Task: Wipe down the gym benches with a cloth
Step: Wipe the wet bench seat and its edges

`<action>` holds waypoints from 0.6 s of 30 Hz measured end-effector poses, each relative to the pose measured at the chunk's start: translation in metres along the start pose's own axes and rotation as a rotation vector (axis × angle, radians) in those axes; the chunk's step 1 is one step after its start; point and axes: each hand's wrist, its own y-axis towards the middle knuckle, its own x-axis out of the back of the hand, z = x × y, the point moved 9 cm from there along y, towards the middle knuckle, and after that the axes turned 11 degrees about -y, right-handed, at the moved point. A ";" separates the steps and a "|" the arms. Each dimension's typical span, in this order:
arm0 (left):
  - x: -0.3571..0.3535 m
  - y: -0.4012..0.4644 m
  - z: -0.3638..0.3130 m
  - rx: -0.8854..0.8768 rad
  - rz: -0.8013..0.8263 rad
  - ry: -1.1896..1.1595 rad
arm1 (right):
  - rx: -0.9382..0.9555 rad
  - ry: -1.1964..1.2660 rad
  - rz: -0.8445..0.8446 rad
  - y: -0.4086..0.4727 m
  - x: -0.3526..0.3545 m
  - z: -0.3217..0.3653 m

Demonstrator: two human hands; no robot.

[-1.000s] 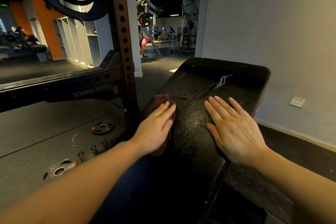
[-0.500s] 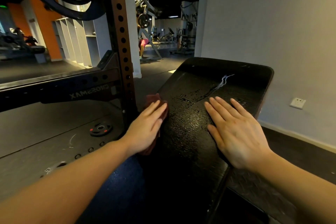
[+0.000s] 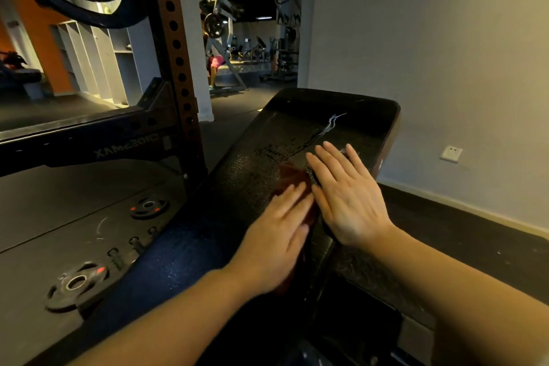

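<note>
Left hand (image 3: 271, 242) flat, fingers straight, pressing dark red cloth (image 3: 292, 178) on wet black bench pad (image 3: 246, 175), right hand (image 3: 347, 199) flat just beside, grip apart on both, weight plates (image 3: 75, 287) on floor

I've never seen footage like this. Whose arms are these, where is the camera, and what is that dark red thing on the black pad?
There is no machine here: a person wears a camera on the head, looking down at their own arms. The black pad is a gym bench with wet droplets on it. The left hand presses a dark red cloth flat on the bench; it looks blurred. The right hand rests flat beside it, holding nothing. Weight plates lie on the floor to the left.
</note>
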 end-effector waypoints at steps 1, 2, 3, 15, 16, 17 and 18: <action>-0.008 -0.015 -0.012 -0.044 0.045 0.009 | 0.001 0.030 -0.008 -0.001 0.002 0.000; -0.012 -0.028 -0.018 -0.080 0.097 0.013 | -0.003 0.063 -0.015 -0.003 0.004 -0.001; -0.011 -0.037 -0.017 -0.101 0.150 0.020 | -0.017 0.096 -0.021 -0.007 0.006 -0.003; -0.026 -0.068 -0.035 -0.086 0.144 -0.022 | 0.029 0.249 -0.107 -0.052 -0.001 -0.003; -0.027 -0.074 -0.035 -0.100 0.168 -0.047 | 0.034 0.243 -0.097 -0.053 -0.002 -0.004; -0.024 -0.074 -0.031 -0.102 0.165 -0.067 | 0.043 0.237 -0.084 -0.055 -0.003 -0.005; -0.019 -0.069 -0.024 -0.083 0.139 -0.070 | 0.056 0.229 -0.066 -0.054 -0.004 -0.005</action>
